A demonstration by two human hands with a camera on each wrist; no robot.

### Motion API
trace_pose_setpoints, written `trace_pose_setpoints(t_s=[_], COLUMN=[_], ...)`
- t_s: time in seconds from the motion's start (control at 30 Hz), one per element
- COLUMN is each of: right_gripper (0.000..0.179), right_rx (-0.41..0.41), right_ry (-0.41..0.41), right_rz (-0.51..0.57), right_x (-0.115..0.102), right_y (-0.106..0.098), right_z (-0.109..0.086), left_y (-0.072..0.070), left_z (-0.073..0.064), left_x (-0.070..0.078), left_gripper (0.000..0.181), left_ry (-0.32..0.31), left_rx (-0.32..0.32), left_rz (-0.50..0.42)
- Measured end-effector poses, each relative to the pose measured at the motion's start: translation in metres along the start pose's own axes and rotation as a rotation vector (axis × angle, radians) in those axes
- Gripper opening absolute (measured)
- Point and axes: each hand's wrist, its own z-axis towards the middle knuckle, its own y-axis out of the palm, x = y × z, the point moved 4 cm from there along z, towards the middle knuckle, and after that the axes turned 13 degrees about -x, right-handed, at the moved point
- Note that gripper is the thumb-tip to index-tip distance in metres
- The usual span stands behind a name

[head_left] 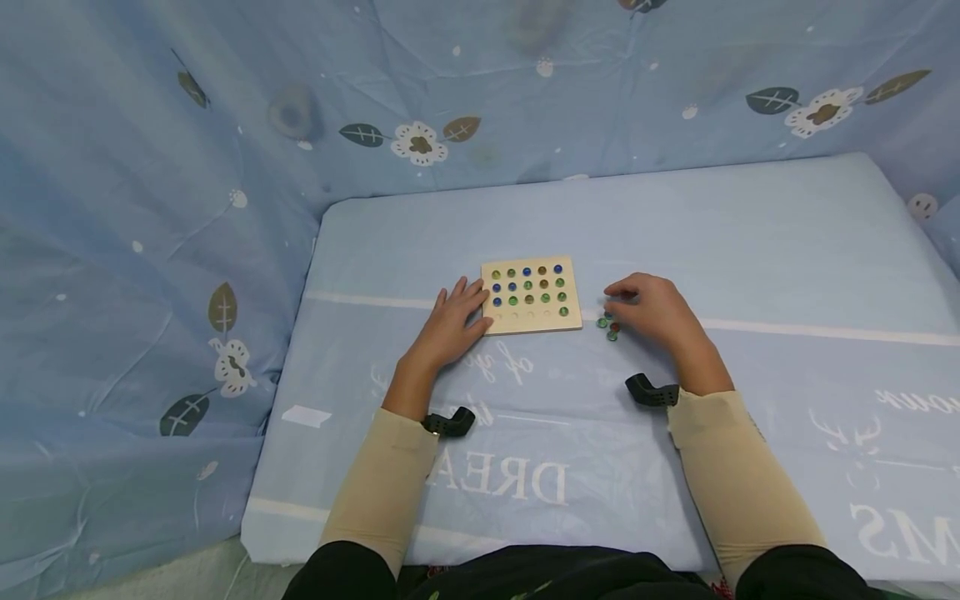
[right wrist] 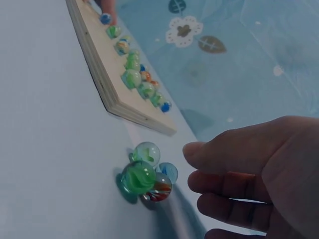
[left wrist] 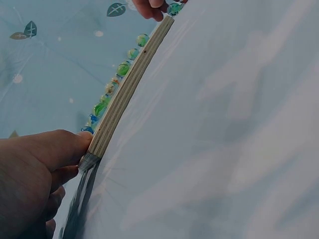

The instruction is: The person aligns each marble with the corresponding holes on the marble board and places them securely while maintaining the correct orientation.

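A pale wooden board (head_left: 531, 327) lies on the table, with rows of glass marbles (head_left: 528, 285) in its hollows. Its front row holds a green marble (head_left: 563, 312) at the right end, beside several bare hollows. At the board's left edge, my left hand (head_left: 450, 325) rests with fingers spread; the thumb (left wrist: 67, 144) touches the near corner. Right of the board, my right hand (head_left: 656, 310) hovers by a small cluster of loose marbles (right wrist: 138, 177). Green, blue-streaked and red-streaked ones (right wrist: 158, 189) are among them. Thumb and fingers stand apart from the marbles, holding nothing.
A pale blue printed cloth (head_left: 495, 483) covers the table. Patterned blue curtains (head_left: 420, 83) hang behind it and along the left side. Each wrist wears a black band mount (head_left: 651, 391). A white strip (head_left: 306, 416) lies at the table's left.
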Motion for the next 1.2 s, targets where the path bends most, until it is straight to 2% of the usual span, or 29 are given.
trace_pose_setpoints(t_s=[0.67, 1.2], right_gripper=[0.032, 0.03], right_rx=[-0.101, -0.091], right_ry=[-0.027, -0.046], right_rz=[-0.044, -0.081], right_x=[0.0077, 0.0061], right_y=[0.0033, 0.0051], right_z=[-0.0014, 0.0024], left_y=[0.0016, 0.0011], left_z=[-0.0015, -0.0029], left_x=[-0.0001, 0.001], left_gripper=[0.058, 0.058], left_ry=[-0.01, -0.005], left_rx=[-0.005, 0.003], left_rz=[-0.009, -0.017])
